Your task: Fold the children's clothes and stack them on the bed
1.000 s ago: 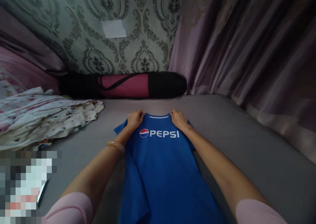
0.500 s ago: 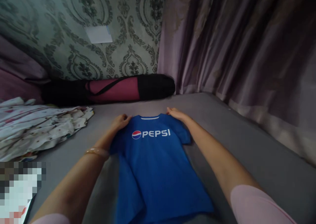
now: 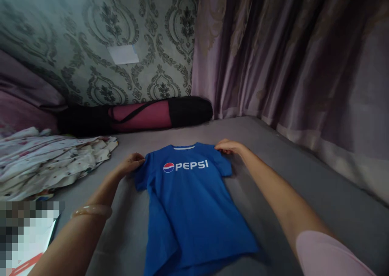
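Observation:
A blue T-shirt (image 3: 194, 203) with a PEPSI print lies front up on the grey bed sheet (image 3: 243, 130), its neckline pointing away from me. My left hand (image 3: 133, 162) pinches the shirt at the left shoulder, near the top of the sleeve. At the opposite shoulder, my right hand (image 3: 226, 146) grips the fabric in closed fingers. The lower left side of the shirt is creased and partly folded over. A pale bangle (image 3: 91, 211) circles my left wrist.
Crumpled patterned cloth (image 3: 60, 162) lies at the left. Along the wall rests a long black and maroon bag (image 3: 139, 116). Purple curtains (image 3: 273, 57) hang at the right. A blurred-out flat object (image 3: 30, 239) is at the lower left.
Both hands have moved outward from the collar along the shoulders, the left to the left and the right to the right. The left sleeve is now spread out. The view has tilted slightly.

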The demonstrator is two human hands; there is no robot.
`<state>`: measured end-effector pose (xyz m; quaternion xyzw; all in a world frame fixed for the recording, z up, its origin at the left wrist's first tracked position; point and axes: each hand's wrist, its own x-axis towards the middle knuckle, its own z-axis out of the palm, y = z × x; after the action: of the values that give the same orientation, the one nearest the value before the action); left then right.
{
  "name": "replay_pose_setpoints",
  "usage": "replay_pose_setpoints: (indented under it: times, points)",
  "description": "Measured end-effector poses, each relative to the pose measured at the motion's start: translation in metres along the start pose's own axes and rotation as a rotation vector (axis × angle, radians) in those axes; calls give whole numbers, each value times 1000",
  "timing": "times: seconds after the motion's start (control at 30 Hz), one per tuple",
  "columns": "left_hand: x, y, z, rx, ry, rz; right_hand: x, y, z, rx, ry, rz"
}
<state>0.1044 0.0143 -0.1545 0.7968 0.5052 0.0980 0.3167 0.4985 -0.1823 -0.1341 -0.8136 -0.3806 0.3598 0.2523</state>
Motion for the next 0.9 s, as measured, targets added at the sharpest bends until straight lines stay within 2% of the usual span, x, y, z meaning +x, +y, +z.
replay_pose_setpoints:
  times: [0.1, 0.27, 0.33, 0.47, 0.53, 0.63, 0.73, 0.8, 0.9]
  points:
    - [2, 0, 2, -55, -16, 9, 1, -4, 4, -2, 3, -51]
    - [5, -1, -1, -16, 108, 53, 8, 3, 4, 78, 62, -104]
    - [6, -2, -4, 8, 125, 78, 11, 8, 3, 88, 94, -111]
    - [6, -8, -13, 69, 124, 97, 14, 15, -6, -25, 176, -203]
    - [6, -13, -18, 40, 116, 45, 13, 17, -14, -75, 112, -146]
    - [4, -21, -25, -23, 34, -89, 6, 19, -26, -59, -54, 66]
    - [1, -26, -26, -66, -43, -155, -4, 21, -31, 31, -90, 82]
    - [-1, -27, -24, -120, -19, -161, -8, 24, -28, 98, -20, 22]
    - [-3, -21, -18, -161, 77, -198, -10, 27, -13, 109, 197, 17]
